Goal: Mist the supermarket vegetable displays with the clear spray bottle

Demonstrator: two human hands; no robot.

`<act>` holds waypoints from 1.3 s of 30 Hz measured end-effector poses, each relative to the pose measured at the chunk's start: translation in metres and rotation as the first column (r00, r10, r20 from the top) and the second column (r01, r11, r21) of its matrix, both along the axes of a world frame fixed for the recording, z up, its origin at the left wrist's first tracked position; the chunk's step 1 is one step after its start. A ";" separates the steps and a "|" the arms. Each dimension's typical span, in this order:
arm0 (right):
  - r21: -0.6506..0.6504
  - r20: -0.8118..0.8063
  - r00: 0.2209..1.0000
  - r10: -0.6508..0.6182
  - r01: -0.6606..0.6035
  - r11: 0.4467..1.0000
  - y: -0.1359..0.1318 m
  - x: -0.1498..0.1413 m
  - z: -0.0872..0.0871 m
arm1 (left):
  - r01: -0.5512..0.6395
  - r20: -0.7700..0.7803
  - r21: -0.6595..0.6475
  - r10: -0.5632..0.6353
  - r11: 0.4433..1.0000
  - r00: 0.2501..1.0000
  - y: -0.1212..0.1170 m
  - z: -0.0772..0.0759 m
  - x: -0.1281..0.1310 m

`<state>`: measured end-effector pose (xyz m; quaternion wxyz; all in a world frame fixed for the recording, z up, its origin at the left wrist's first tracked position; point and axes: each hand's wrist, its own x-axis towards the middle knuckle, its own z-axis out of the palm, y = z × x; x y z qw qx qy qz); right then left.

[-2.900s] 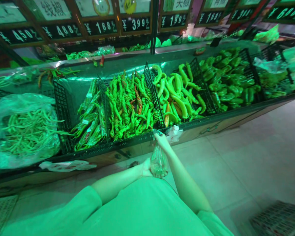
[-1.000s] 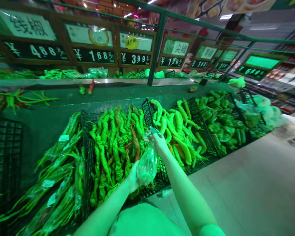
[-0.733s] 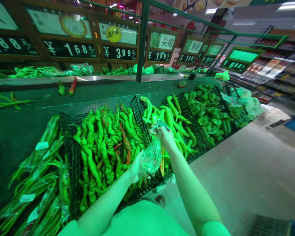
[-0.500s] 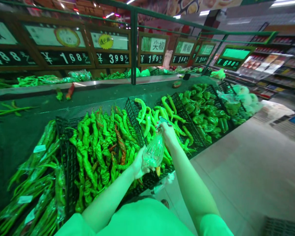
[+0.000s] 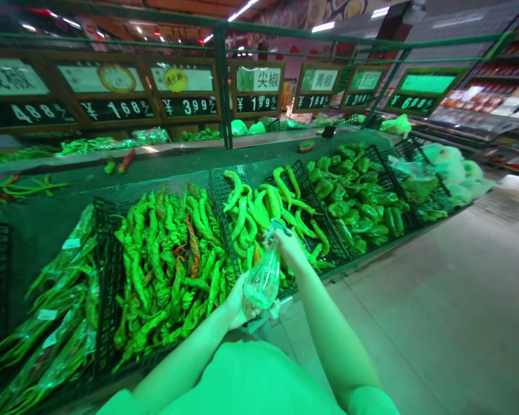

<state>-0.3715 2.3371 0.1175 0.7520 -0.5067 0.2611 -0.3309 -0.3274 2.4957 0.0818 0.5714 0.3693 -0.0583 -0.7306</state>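
A transparent plastic produce bag (image 5: 263,282) hangs between my hands, and it looks empty. My right hand (image 5: 288,246) pinches its top edge above the front of the display. My left hand (image 5: 239,302) cups the lower part of the bag. Just beyond my hands, a black wire crate (image 5: 222,222) holds long pale green peppers (image 5: 259,210). Twisted green chili peppers (image 5: 168,271) fill the crate to the left, nearest my left hand. Blocky green peppers (image 5: 350,196) lie further right.
Wrapped bundles of long green vegetables (image 5: 47,305) lie at the lower left. Price signs (image 5: 257,95) and a green rail (image 5: 222,86) stand behind the display. Tiled floor (image 5: 436,311) stretches along the right, with goods shelves (image 5: 488,98) beyond.
My hands have stayed on the bag while the view has swung and tilted upward. Compared with half a second ago, my hands sit slightly lower in the view, nearer the display's front edge.
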 end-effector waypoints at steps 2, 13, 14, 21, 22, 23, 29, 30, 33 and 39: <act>0.020 -0.019 0.999 0.030 -0.029 0.999 -0.002 -0.010 -0.002 | -0.003 0.005 0.008 0.003 1.000 1.000 0.000 -0.003 -0.012; 0.089 -0.002 0.985 0.171 -0.170 0.981 -0.001 -0.040 -0.023 | 0.101 -0.044 0.037 -0.099 0.994 0.994 0.004 -0.033 -0.058; 0.079 -0.023 0.984 0.179 -0.177 0.981 -0.001 -0.043 -0.027 | 0.117 -0.055 0.035 -0.115 0.992 0.992 0.005 -0.036 -0.062; 0.130 -0.049 0.967 0.251 -0.243 0.961 0.003 -0.062 -0.042 | 0.163 -0.069 0.109 -0.156 0.981 0.985 0.009 -0.054 -0.088; 0.138 -0.036 0.962 0.270 -0.263 0.955 0.004 -0.065 -0.044 | 0.173 -0.069 0.112 -0.166 0.978 0.984 0.009 -0.056 -0.092; 0.142 -0.030 0.958 0.285 -0.278 0.950 0.004 -0.068 -0.046 | 0.183 -0.068 0.115 -0.176 0.976 0.982 0.008 -0.056 -0.096; 0.182 -0.099 0.948 0.302 -0.281 0.942 0.006 -0.089 -0.061 | 0.256 -0.060 0.115 -0.251 0.960 0.966 0.007 -0.061 -0.121; 0.194 -0.121 0.946 0.302 -0.276 0.941 0.007 -0.093 -0.064 | 0.266 -0.054 0.120 -0.261 0.956 0.964 0.007 -0.062 -0.126; 0.218 -0.155 0.934 0.322 -0.286 0.933 0.014 -0.105 -0.069 | 0.265 -0.029 0.166 -0.264 0.950 0.964 0.004 -0.065 -0.141; 0.252 -0.116 0.931 0.345 -0.308 0.917 0.025 -0.123 -0.069 | 0.217 -0.090 0.124 -0.207 0.968 0.974 -0.004 -0.061 -0.165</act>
